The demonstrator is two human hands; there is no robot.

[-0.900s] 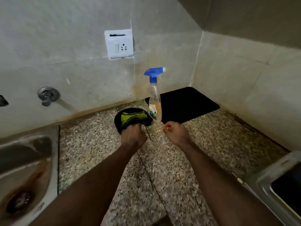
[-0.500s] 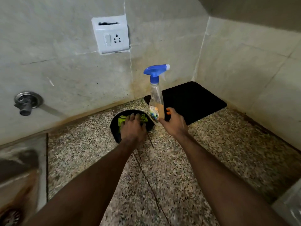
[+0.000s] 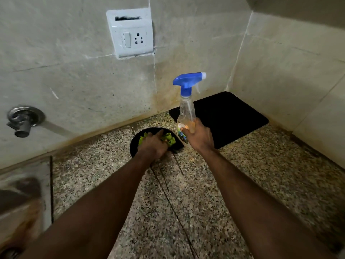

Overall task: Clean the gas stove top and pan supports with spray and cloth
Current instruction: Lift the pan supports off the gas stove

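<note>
Your R hand [image 3: 200, 136] is wrapped round the lower body of the spray bottle [image 3: 186, 109], thumb at the front, fingers clamped on it low where it's widest. That's prob the steadiest hold for lifting, though you'd need to shift up to the neck to reach the blue trigger [image 3: 186, 80]. Bottle is upright, approx 1 o'clock from the black bowl [image 3: 135, 144]; its base is hidden by your hand, so can't tell if it's on the surface [image 3: 242, 174] or just off it. Your L hand [image 3: 153, 144] is down in the bowl at 12 o'clock ahead of you, fingers curled into the green cloth [image 3: 169, 138] & bunching it. Looks like a grab, so both tools come up together. Cloth sits in the bowl, likely parked there to keep it off the speckled stone. Black mat [image 3: 224, 116] lies at 2 o'clock in the corner, behind the bottle; sink [image 3: 24, 193] at 8 o'clock, tap [image 3: 22, 120] at 10, wall socket [image 3: 131, 33] at 11. Stove & pan supports aren't in view, so I'd say you're at the fetch-the-kit step, no wiping yet.
</note>
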